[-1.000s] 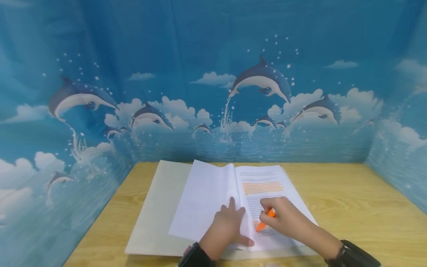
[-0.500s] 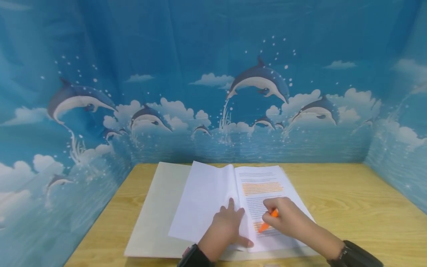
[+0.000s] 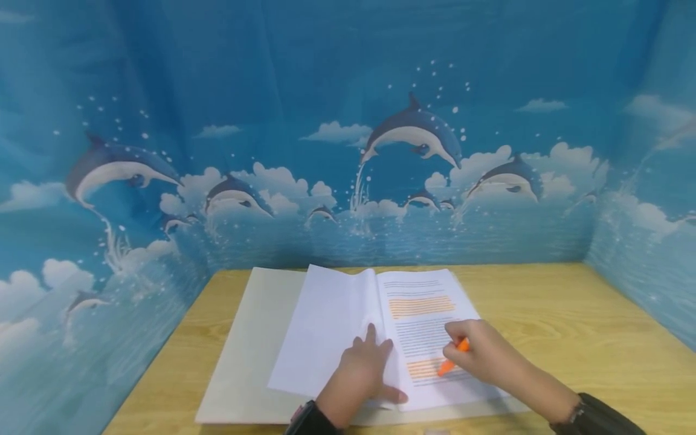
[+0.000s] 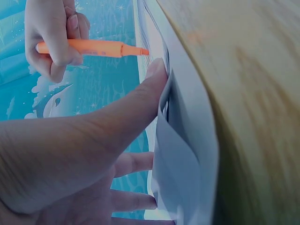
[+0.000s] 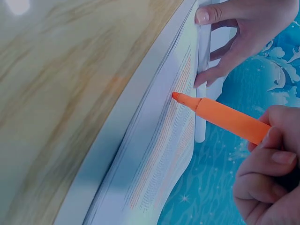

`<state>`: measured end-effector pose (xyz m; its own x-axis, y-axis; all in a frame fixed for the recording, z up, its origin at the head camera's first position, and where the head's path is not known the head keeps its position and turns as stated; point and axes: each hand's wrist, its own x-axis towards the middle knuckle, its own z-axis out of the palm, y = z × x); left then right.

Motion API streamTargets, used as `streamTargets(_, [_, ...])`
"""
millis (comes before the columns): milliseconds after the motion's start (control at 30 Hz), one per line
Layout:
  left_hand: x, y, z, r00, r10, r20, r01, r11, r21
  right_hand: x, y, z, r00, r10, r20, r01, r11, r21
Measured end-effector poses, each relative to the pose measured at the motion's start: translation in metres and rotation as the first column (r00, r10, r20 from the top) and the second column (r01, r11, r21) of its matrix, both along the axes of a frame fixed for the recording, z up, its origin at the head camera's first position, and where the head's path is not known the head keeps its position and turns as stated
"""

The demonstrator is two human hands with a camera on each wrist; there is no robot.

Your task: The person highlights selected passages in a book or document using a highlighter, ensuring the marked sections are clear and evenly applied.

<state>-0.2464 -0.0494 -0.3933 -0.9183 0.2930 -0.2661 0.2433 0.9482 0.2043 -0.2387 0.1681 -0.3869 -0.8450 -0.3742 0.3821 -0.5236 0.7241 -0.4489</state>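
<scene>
My right hand [image 3: 484,350] pinches an orange highlighter [image 3: 454,356], its tip at the lower orange-marked lines on the printed right page [image 3: 418,338]. In the right wrist view the orange tip [image 5: 176,95] meets the paper at a text line. With fingers spread, my left hand [image 3: 359,371] presses on the turned blank page [image 3: 323,329] beside the fold. Its thumb [image 4: 157,70] lies across the fold, near the lower edge of the printed page. A second block of orange lines [image 3: 420,307] shows higher on that page.
Under the papers lies a large pale board or folder [image 3: 234,368] on a wood-grain table [image 3: 554,320]. A blue curtain [image 3: 304,90] printed with dolphins stands behind and at both sides. A small pale object [image 3: 437,432] shows at the bottom edge.
My right hand has moved rightward along the line with the highlighter, and the lower orange marking shows farther across. My left hand stays by the fold. The head view has shifted slightly.
</scene>
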Motion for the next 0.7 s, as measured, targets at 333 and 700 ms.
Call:
streamTargets(333, [-0.001, 0.000, -0.003, 1.000, -0.001, -0.007, 0.001, 1.000, 0.011, 0.005, 0.022, 0.002, 0.998, -0.059, 0.001, 0.059, 0.998, 0.016])
streamTargets(700, [-0.002, 0.000, -0.006, 1.000, 0.000, -0.007, 0.000, 1.000, 0.025, 0.008, 0.048, 0.006, 0.984, -0.160, 0.074, 0.156, 0.986, 0.058])
